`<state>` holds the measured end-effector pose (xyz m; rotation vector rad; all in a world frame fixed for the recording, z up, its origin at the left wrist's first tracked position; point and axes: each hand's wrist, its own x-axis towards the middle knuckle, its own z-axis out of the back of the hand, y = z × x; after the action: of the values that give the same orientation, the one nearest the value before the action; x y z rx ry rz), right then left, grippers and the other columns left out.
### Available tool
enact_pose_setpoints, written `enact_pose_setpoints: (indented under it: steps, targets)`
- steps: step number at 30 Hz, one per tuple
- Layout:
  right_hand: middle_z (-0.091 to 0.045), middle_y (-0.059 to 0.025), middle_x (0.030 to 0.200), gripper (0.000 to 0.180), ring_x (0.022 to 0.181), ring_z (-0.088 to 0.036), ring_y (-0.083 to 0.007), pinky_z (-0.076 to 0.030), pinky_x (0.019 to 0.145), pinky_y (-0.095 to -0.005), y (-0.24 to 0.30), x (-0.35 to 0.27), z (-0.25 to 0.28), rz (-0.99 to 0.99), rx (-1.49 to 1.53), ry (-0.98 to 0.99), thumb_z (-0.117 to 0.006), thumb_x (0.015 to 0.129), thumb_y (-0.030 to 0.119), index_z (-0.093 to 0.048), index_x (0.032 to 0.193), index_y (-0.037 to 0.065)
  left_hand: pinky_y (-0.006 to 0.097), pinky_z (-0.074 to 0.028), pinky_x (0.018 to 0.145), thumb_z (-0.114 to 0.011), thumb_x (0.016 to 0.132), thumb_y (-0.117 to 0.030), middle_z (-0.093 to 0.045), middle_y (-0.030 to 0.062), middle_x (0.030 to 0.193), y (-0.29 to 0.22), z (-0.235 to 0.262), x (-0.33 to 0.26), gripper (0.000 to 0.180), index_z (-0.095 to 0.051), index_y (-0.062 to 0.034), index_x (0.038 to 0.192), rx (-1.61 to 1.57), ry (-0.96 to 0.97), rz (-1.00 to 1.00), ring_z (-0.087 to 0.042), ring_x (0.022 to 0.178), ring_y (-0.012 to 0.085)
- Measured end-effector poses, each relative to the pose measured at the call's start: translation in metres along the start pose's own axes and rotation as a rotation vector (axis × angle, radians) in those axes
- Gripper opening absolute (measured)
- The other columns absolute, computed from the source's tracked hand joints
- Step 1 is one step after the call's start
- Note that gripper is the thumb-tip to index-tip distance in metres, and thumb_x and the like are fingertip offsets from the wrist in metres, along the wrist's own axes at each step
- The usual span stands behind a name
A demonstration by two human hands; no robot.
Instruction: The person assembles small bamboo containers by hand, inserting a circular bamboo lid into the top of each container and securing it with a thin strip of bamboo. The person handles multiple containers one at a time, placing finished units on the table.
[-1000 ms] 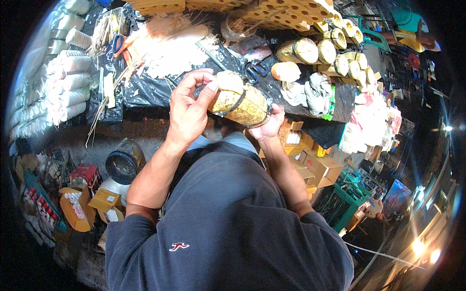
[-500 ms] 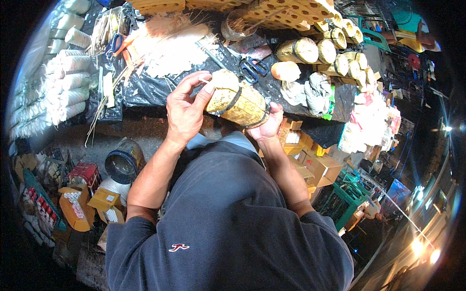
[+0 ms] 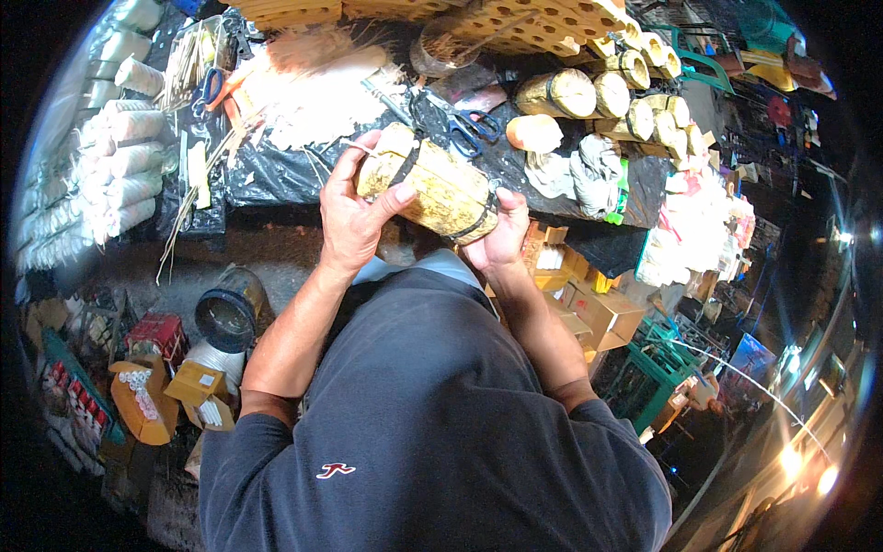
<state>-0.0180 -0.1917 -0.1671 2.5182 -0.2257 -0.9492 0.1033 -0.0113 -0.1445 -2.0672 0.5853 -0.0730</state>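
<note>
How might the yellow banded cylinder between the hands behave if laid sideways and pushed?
The yellow cylinder would probably roll, given its rounded sides, though the raised-looking dark bands may make it bump. It seems stiff, showing no sag between left hand and right hand.

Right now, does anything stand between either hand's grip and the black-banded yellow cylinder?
Nothing visible blocks either grip: the left hand and right hand hold opposite ends of the yellow cylinder. A thin pale strip shows near the left hand.

Cylinder point(image 3: 443, 187): papery-looking, rough, mottled
Sheet point(image 3: 267, 177): glossy, wrinkled plastic
Rag point(image 3: 596, 167): crumpled matt cloth
Box point(image 3: 614, 315): smooth matt cardboard
Shirt point(image 3: 423, 368): matt cloth
</note>
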Motion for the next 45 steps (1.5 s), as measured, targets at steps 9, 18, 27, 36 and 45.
enact_pose_setpoints:
  steps: [9,18,27,36,45]
  targets:
    - [-0.058,-0.0249,0.152,0.065,0.138,-0.059,-0.0392,-0.044,0.121,-0.053,0.007,-0.008,-0.008,0.024,-0.044,0.127,-0.052,0.102,0.035,-0.048,0.153,-0.005,0.033,-0.052,0.107,-0.088,0.088,-0.008,-0.071,0.01,0.129,0.004,-0.006,-0.003,0.062,-0.061,0.0057,0.142,0.089,-0.137,-0.048,-0.066,0.12,0.0173]
    - [-0.054,-0.0196,0.149,0.078,0.131,-0.061,-0.0269,-0.049,0.113,-0.0417,0.031,-0.051,-0.067,0.227,-0.576,0.225,-0.077,0.1,0.019,-0.029,0.159,0.003,0.039,-0.056,0.107,-0.062,0.11,-0.029,-0.073,0.0126,0.128,0.017,0.029,0.02,0.04,-0.063,0.0015,0.136,-0.501,-0.3,0.253,-0.07,0.119,0.0222]
    - [-0.059,-0.0172,0.13,0.057,0.118,-0.065,-0.0339,-0.055,0.101,-0.0428,0.029,-0.068,-0.103,0.812,-1.477,0.213,-0.095,0.078,0.016,-0.07,0.128,0.007,0.045,-0.052,0.114,-0.054,0.109,-0.046,-0.071,0.0142,0.138,0.003,0.02,0.029,0.055,-0.062,-0.0027,0.141,-0.713,-0.133,0.352,-0.068,0.128,0.0276]
    - [-0.061,-0.004,0.092,0.032,0.084,-0.059,-0.0248,-0.051,0.071,-0.0375,0.029,-0.061,-0.138,1.26,-1.48,0.395,-0.088,0.07,0.008,-0.078,0.1,0.009,0.047,-0.052,0.112,-0.053,0.106,-0.06,-0.07,0.0118,0.137,0.01,0.035,0.023,0.064,-0.062,-0.0086,0.143,-0.736,0.115,0.337,-0.067,0.125,0.0293]
    - [-0.06,-0.0094,0.091,0.025,0.077,-0.057,-0.0258,-0.05,0.062,-0.0376,0.026,-0.053,-0.154,1.313,-1.304,0.34,-0.083,0.072,0.006,-0.073,0.094,0.001,0.051,-0.048,0.117,-0.052,0.106,-0.059,-0.064,0.0141,0.147,0.018,0.06,0.006,0.067,-0.056,-0.0091,0.15,-0.543,0.017,0.308,-0.061,0.134,0.033]
